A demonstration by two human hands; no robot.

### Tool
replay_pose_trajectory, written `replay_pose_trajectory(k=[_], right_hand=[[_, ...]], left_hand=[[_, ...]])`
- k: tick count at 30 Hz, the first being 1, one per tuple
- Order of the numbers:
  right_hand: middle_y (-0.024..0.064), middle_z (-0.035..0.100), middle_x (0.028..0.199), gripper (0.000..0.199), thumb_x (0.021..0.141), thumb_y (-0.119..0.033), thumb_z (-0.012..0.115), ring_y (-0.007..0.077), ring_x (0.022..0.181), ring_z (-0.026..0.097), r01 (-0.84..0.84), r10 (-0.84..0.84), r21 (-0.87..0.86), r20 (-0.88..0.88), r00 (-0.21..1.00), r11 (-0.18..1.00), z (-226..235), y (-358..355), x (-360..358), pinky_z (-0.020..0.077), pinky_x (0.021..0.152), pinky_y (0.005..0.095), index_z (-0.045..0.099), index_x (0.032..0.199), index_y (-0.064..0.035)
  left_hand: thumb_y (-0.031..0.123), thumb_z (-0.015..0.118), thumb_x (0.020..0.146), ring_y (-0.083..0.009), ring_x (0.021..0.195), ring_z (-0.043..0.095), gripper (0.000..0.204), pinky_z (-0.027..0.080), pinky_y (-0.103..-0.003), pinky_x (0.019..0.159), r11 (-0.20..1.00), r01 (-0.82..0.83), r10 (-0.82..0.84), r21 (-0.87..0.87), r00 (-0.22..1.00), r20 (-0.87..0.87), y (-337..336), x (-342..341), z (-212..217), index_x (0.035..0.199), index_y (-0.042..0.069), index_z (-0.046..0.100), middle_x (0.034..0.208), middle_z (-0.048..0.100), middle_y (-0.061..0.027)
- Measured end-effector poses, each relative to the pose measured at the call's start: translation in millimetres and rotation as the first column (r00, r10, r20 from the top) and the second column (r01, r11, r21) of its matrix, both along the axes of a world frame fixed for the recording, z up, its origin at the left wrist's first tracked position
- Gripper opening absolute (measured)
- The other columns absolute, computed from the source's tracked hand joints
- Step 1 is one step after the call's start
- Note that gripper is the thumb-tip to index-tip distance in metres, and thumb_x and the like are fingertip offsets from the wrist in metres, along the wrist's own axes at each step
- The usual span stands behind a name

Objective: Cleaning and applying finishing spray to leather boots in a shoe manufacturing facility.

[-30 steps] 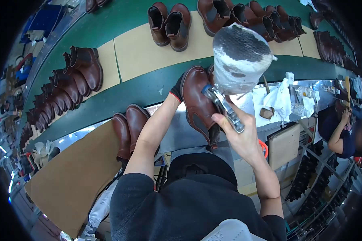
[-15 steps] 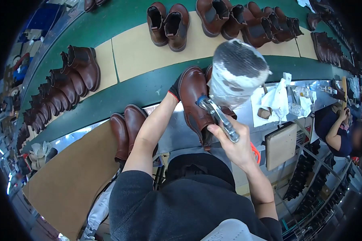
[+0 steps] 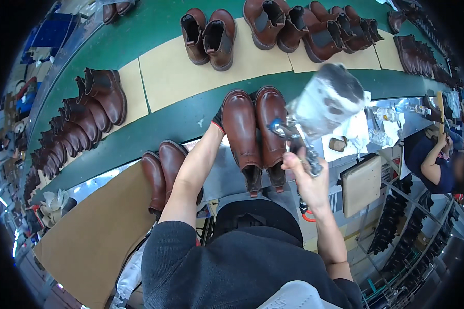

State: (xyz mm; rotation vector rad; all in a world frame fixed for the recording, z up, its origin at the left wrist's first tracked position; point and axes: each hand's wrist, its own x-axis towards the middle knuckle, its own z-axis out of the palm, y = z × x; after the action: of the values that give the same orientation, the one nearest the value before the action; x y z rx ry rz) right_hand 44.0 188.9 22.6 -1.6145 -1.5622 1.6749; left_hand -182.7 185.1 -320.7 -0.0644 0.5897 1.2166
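My right hand is wrapped round the handle of a spray gun. On the gun sits a large cup wrapped in whitish, dark-stained plastic, and its blue-tipped nozzle points left at the brown ankle boots. My left hand, in a dark glove with a red cuff, grips the outer left side of the left boot; its fingers are mostly hidden behind the leather. Beside that boot stands its mate, the right boot, toe away from me and close to the nozzle.
Another brown pair stands left of my forearm by a brown board. Rows of boots line the green bench. White cloth and plastic bottles lie at right. A co-worker sits at far right.
The left boot has turned from tilted to lying straight alongside its mate. My right hand has moved the spray gun to the right and down, uncovering the right boot.
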Motion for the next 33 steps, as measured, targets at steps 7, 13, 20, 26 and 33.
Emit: replay_pose_trajectory(k=[7,13,20,26,33], right_hand=[[0.0072,0.068,0.08,0.027,0.089,-0.022,0.065,0.0105,0.075,0.062,0.101,-0.1,0.063,-0.025,0.995,0.993,-35,8,42,0.0469,0.072,0.0241,0.066,0.085,0.0047],[0.0046,0.068,0.093,0.029,0.091,-0.025,0.062,0.0088,0.079,0.056,0.047,-0.053,0.069,0.096,0.994,0.997,-151,40,90,0.0442,0.075,0.025,0.065,0.096,0.0032],[0.0018,0.062,0.089,0.032,0.08,-0.02,0.074,0.0096,0.079,0.054,0.051,-0.051,0.01,0.05,0.997,0.999,-181,40,115,0.0441,0.074,0.0249,0.064,0.099,0.0041],[0.0079,0.054,0.103,0.047,0.081,-0.023,0.075,0.016,0.09,0.051,0.311,-0.503,0.489,0.331,0.798,0.815,-175,3,118,0.0426,0.085,0.0307,0.053,0.111,0.0057],[0.0266,0.059,0.105,0.047,0.078,-0.018,0.072,0.0436,0.09,0.06,-0.536,0.381,0.42,0.401,0.833,0.732,-50,-57,28,0.0503,0.077,0.0456,0.051,0.114,0.005]], left_hand=[[0.018,0.044,0.098,-0.0161,0.097,0.058,0.024,0.049,-0.032,0.09,0.973,-0.188,0.181,0.135,0.981,0.063,-12,-5,-8,0.116,0.008,0.057,0.11,0.062,-0.0063],[0.017,0.043,0.099,-0.0163,0.101,0.057,0.025,0.047,-0.033,0.093,0.978,-0.158,0.169,-0.135,0.983,0.074,-2,7,14,0.118,0.008,0.056,0.113,0.061,-0.0068],[0.017,0.041,0.099,-0.016,0.106,0.054,0.027,0.043,-0.032,0.097,0.977,-0.206,0.21,-0.05,0.973,0.097,-46,-10,-11,0.122,0.008,0.054,0.117,0.059,-0.007],[0.016,0.04,0.099,-0.0156,0.109,0.052,0.028,0.04,-0.031,0.1,0.925,-0.19,0.168,0.328,0.981,0.095,-62,-8,-31,0.124,0.008,0.052,0.12,0.057,-0.0067],[0.012,0.044,0.097,-0.0163,0.106,0.053,0.025,0.042,-0.031,0.098,0.982,-0.149,0.163,0.114,0.978,-0.131,-48,2,4,0.12,0.008,0.053,0.117,0.058,-0.0065]])
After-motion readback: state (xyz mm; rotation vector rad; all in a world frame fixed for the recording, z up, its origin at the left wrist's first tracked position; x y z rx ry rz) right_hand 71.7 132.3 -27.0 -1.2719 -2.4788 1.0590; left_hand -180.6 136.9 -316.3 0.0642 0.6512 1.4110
